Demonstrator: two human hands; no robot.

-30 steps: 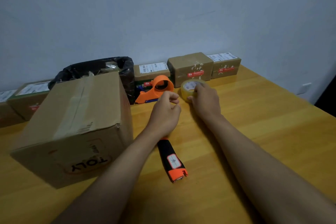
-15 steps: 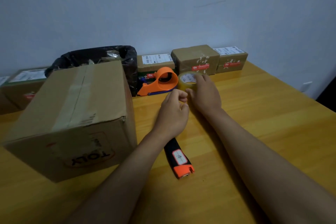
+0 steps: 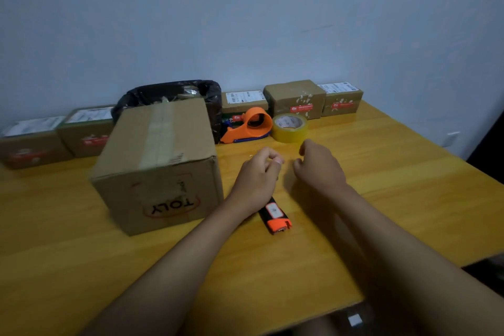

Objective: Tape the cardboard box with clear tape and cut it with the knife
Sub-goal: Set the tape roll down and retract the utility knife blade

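1. We held both bare forearms stretched forward and converging, hands near each other but apart.
2. Our left hand (image 3: 257,172) had its fingers curled, thumb meeting fingertips.
3. Our right hand (image 3: 320,166) curled its fingers loosely, with nothing visibly held.

Right hand (image 3: 320,168), previously resting on the tape roll (image 3: 290,127), has come off it and now hovers nearer the person, fingers loosely curled and holding nothing. Left hand (image 3: 257,176) has drawn back alongside, thumb and forefinger pinched together. The roll stands free on the table (image 3: 395,172), beyond both hands.
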